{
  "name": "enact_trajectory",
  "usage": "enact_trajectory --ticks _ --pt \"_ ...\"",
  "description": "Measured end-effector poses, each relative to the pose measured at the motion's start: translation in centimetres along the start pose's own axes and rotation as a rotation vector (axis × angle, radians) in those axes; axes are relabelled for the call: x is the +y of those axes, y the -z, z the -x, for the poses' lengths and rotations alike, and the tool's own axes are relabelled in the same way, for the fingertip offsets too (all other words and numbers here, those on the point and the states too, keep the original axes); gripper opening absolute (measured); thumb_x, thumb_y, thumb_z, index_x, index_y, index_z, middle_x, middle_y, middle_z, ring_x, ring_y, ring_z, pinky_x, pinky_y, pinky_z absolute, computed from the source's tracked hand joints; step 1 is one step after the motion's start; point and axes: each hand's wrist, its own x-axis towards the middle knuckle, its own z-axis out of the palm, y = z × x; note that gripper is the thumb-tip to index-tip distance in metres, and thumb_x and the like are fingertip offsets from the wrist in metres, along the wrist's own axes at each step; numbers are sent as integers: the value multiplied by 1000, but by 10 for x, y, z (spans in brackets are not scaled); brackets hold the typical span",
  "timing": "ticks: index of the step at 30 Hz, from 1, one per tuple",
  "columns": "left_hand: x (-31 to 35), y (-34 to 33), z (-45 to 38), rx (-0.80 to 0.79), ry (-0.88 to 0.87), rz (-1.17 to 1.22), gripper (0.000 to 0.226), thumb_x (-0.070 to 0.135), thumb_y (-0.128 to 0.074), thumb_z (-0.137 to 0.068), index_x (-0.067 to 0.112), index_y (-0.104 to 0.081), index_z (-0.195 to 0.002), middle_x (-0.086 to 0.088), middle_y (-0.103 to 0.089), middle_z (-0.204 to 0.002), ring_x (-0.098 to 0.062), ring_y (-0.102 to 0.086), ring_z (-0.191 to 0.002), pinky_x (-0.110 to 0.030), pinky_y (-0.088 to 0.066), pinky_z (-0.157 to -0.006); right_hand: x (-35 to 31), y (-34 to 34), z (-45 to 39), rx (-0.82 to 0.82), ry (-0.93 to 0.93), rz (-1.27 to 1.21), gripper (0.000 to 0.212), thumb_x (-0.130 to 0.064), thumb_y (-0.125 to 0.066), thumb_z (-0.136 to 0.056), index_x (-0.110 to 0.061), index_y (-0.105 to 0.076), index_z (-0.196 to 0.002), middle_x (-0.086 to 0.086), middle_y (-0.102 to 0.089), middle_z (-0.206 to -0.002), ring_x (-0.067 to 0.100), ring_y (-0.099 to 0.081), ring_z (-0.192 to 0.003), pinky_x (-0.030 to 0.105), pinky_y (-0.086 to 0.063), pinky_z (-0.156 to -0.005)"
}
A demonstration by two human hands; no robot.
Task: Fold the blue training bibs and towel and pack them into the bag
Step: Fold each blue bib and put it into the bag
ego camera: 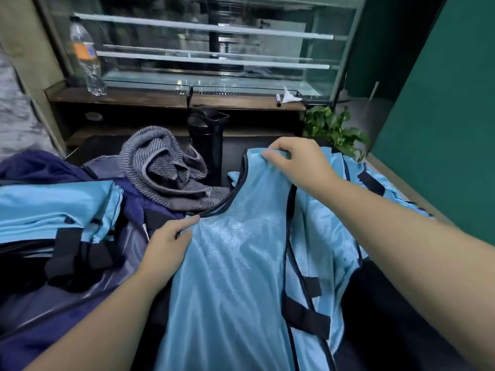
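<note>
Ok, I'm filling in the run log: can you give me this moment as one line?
step: folding bib | left hand: flat on bib edge | right hand: pinches bib shoulder | towel: unfolded | folded bibs: on bag

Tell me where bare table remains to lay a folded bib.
Little remains. One dark strip lies between the black bottle and the bib under the right hand. Another lies at the near right corner. The left side is crowded by the bag, folded bibs and towel.
</note>
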Motion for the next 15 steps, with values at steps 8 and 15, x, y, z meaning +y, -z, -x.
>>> enact_trajectory --ticks 8,15 --pt "3 0 -1 5 17 -93 36 6 -48 -95 16 -61 -126 2 -56 -120 -1 -51 -82 -12 -31 -77 -20 -5 99 -238 204 -64 13 -29 -70 -85 -17 -72 -90 -18 -53 -69 3 -50 -73 15 -39 -71" --pt "5 -2 2 11 26 -116 34 10 -45 -98 17 -59 -129 2 -53 -118 -2 -49 -78 -3 -34 -61 1 -5 175 -363 68 2 17 -56 -55 -80 -39 -51 -78 -17 -55 -78 -1 -48 -83 14 -37 -75"
